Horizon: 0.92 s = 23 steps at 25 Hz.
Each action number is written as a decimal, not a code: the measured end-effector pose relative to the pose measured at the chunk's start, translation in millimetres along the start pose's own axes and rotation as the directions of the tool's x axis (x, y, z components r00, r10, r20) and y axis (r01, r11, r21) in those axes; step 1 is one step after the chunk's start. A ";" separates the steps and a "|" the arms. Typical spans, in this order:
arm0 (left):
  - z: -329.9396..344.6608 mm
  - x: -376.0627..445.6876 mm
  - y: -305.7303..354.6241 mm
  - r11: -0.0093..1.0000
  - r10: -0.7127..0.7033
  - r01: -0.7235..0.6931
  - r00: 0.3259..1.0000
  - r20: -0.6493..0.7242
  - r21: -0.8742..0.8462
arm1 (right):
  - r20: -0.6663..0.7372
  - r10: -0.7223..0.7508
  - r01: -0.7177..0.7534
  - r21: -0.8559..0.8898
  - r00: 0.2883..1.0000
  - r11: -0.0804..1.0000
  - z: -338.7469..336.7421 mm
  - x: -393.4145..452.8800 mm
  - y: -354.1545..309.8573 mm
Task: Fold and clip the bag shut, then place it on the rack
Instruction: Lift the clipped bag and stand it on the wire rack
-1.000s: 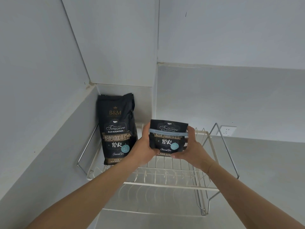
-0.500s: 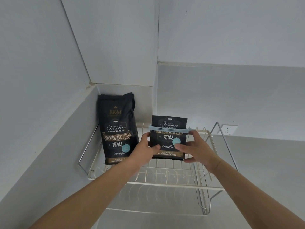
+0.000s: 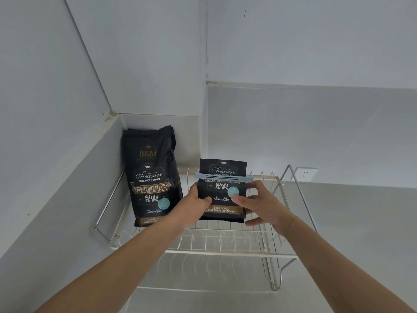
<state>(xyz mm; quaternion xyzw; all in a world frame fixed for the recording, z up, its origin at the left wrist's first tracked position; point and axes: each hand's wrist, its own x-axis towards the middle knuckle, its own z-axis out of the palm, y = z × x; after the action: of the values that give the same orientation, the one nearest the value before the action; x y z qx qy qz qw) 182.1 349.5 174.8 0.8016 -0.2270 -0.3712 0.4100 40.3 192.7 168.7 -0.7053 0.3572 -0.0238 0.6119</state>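
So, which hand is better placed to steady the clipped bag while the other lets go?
Probably the left hand: its thumb presses the folded bag, while the right hand looks open.

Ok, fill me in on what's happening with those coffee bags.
A person is setting the folded coffee bag upright on the wire rack, with a blue clip across its fold. The left hand holds its left edge; the right hand is open, thumb against the front. A taller unclipped bag stands to its left in the corner.
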 end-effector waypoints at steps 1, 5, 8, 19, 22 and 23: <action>-0.7 0.0 0.4 1.000 -0.005 0.005 1.000 -0.002 -0.008 | -0.003 0.002 -0.002 0.008 1.000 1.000 0.4 0.6 1.3; -3.4 -3.8 -1.5 1.000 -0.026 0.026 1.000 0.007 -0.005 | -0.007 0.006 -0.006 -0.004 1.000 1.000 -0.6 2.5 2.8; -4.5 -4.9 0.1 0.999 -0.025 0.025 1.000 0.013 -0.028 | 0.009 0.010 -0.010 0.002 1.000 1.000 -1.5 3.4 0.8; -4.6 -8.0 -14.2 0.991 0.118 -0.122 0.990 -0.078 -0.056 | -0.005 -0.017 0.017 -0.019 1.000 1.000 -2.0 -6.8 6.1; -2.9 -8.3 -15.3 0.993 0.104 -0.108 0.989 -0.107 -0.037 | -0.007 -0.034 0.034 -0.019 0.999 0.999 0.6 -6.8 5.6; -1.7 -8.4 -14.9 0.995 0.098 -0.100 0.988 -0.118 -0.017 | -0.009 -0.036 0.035 -0.020 0.999 0.999 1.1 -6.3 5.4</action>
<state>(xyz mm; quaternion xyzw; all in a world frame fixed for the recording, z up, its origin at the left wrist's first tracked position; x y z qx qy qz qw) 179.1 364.3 166.7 0.8050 -0.2380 -0.3053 0.4495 33.7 197.0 166.2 -0.7173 0.3478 -0.0346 0.6028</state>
